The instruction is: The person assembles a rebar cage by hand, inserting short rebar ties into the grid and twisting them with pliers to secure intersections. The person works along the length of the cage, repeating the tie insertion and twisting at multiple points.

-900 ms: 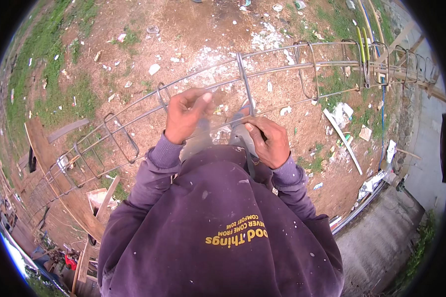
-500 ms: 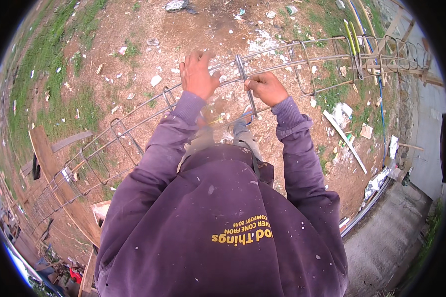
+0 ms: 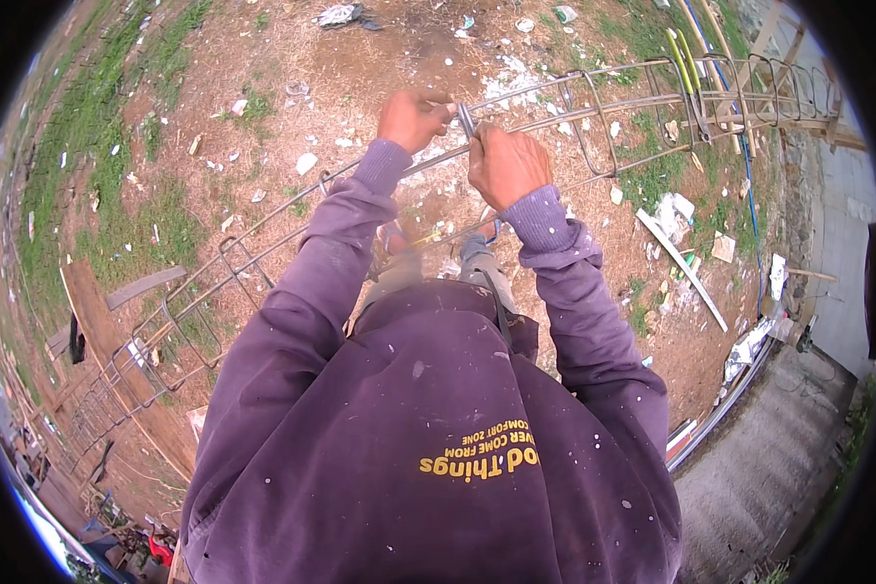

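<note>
Steel-bar cage (image 3: 574,116) runs, in the head view, from about eight o'clock to two. At one o'clock the right hand (image 3: 509,165) curls closed around a stirrup (image 3: 465,120); at twelve, the left hand (image 3: 417,119), half curled, reaches its top, grip unclear.

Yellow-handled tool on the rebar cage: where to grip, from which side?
Probably best by the yellow-green handles, both together near their free ends, coming from the picture's top side. They run side by side with a slim gap, jutting beyond the rebar cage; the dark metal head sits among its bars, likely leaving less room.
</note>
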Action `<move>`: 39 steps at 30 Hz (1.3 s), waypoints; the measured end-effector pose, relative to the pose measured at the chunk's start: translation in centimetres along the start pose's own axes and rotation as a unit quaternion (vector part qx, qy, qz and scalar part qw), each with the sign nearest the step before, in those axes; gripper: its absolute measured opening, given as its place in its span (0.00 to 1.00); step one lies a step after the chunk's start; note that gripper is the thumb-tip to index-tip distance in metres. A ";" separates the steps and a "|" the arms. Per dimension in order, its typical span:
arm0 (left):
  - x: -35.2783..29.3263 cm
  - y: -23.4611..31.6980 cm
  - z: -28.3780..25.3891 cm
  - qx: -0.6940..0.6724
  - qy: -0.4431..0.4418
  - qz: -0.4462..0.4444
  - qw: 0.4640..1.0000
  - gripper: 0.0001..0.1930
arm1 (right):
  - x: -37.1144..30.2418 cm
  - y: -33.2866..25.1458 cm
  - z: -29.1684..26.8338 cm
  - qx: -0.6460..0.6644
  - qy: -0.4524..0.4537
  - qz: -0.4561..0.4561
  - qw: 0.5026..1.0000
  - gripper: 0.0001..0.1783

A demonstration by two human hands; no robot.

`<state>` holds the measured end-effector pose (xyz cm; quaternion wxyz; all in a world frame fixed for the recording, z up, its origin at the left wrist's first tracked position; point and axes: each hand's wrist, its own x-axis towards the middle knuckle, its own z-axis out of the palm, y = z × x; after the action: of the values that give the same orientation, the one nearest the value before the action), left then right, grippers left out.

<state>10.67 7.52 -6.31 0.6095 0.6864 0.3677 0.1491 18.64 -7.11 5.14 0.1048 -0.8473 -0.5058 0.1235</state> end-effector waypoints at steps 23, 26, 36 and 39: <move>-0.5 2.4 0.3 0.153 -0.025 0.075 0.985 0.18 | -1.6 1.2 0.7 0.039 0.043 -0.088 0.994 0.06; -0.7 2.1 0.3 0.118 -0.048 0.035 0.991 0.18 | -2.0 1.3 1.4 0.045 0.038 -0.099 0.993 0.06; 0.0 0.5 -0.1 0.074 -0.160 0.088 0.980 0.21 | -0.6 3.3 0.9 0.116 0.014 -0.101 0.988 0.08; -0.4 0.5 0.1 0.135 -0.133 0.068 0.980 0.21 | 0.4 4.0 0.0 0.149 -0.009 -0.092 0.985 0.09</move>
<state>10.63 7.16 -5.74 0.5431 0.7994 0.2524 0.0470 22.13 -8.65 3.92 0.2361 -0.7708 -0.5588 0.1945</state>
